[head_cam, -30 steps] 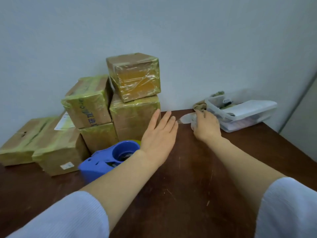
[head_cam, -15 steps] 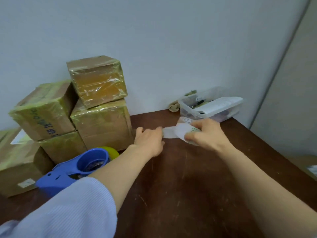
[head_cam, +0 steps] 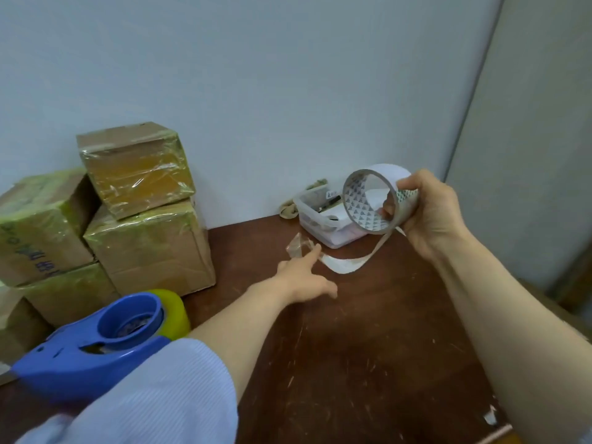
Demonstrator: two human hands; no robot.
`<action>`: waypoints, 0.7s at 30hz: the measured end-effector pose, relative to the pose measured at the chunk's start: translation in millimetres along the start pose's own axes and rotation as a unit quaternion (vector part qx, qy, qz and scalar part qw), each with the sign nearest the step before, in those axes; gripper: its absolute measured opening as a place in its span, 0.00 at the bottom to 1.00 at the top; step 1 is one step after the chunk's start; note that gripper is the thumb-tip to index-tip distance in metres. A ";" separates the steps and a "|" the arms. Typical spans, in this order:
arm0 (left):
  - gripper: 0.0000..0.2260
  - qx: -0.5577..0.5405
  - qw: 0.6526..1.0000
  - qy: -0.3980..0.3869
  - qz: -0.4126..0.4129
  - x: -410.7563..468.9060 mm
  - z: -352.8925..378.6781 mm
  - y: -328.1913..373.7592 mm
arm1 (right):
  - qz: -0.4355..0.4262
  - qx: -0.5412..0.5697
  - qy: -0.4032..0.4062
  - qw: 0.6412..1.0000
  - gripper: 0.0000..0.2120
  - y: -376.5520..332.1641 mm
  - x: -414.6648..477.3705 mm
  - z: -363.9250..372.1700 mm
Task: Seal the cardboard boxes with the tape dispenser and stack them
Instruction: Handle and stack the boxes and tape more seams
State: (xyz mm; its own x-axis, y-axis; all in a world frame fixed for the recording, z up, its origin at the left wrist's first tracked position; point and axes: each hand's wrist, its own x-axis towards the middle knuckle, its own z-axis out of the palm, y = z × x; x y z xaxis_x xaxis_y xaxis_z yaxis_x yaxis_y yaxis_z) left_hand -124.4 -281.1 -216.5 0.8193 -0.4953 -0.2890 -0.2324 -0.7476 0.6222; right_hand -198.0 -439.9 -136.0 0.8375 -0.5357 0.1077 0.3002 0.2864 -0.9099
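At the near left of the counter (head_cam: 368,347) lies the blue tape dispenser (head_cam: 96,350), with a yellowish roll (head_cam: 174,312) in it, just in front of the cardboard boxes (head_cam: 147,248). The boxes are stacked against the wall (head_cam: 256,91) at the far left, all wrapped in shiny tape. The top box (head_cam: 134,168) sits a little turned on the one under it.

Further right, at the far edge, a clear plastic tub (head_cam: 315,224) holds a dark pen and some white things that I cannot make out. Just beside the tub, lifted above the counter, the right hand (head_cam: 429,216) grasps a nearly used tape roll (head_cam: 365,200): the thumb is inside the ring and the fingers curl round the outside.

From this roll a strip of tape (head_cam: 346,264) hangs down to the counter and runs left to the left hand (head_cam: 304,280). The grip of this hand is released: the index finger is stretched out and its tip touches the crumpled end of the strip.
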 end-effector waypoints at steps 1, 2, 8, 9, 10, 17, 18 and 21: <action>0.44 -0.024 1.000 -0.016 0.012 4.2 7.2 -1.1 | 0.013 0.019 -0.006 1.000 0.07 1.7 2.0 -2.8; 0.41 -0.045 0.998 -0.023 0.031 7.1 13.4 -1.3 | 0.026 0.038 -0.012 0.999 0.07 6.0 4.1 -6.3; 0.10 -0.016 0.987 0.155 0.047 15.9 24.0 2.8 | 0.142 0.037 0.020 0.989 0.05 39.2 18.0 -24.3; 0.08 -0.083 0.974 0.208 0.036 19.3 19.8 3.7 | 0.145 0.016 0.034 0.989 0.06 44.5 18.1 -26.0; 0.08 -0.178 0.953 0.243 0.019 20.9 14.0 7.9 | 0.132 -0.025 0.042 0.990 0.05 50.9 18.1 -27.5; 0.12 -0.645 0.753 0.131 0.000 17.7 -15.6 60.1 | 0.005 -0.204 -0.108 0.973 0.19 74.4 20.1 -12.8; 0.11 -0.681 0.724 0.112 0.001 17.9 -21.6 64.8 | -0.009 -0.223 -0.136 0.965 0.21 72.5 22.6 -9.7; 0.06 -0.703 0.705 0.096 -0.004 21.1 -38.2 75.9 | -0.089 -0.337 -0.144 0.926 0.32 65.1 30.7 4.6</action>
State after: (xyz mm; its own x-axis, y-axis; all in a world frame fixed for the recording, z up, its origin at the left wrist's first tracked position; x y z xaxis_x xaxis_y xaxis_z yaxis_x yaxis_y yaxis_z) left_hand -104.8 -331.3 -147.6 0.9052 -0.3229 -0.2762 0.4101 0.4938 0.7668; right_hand -150.6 -434.0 -190.1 0.9182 -0.2652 0.2941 0.1734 -0.3984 -0.9007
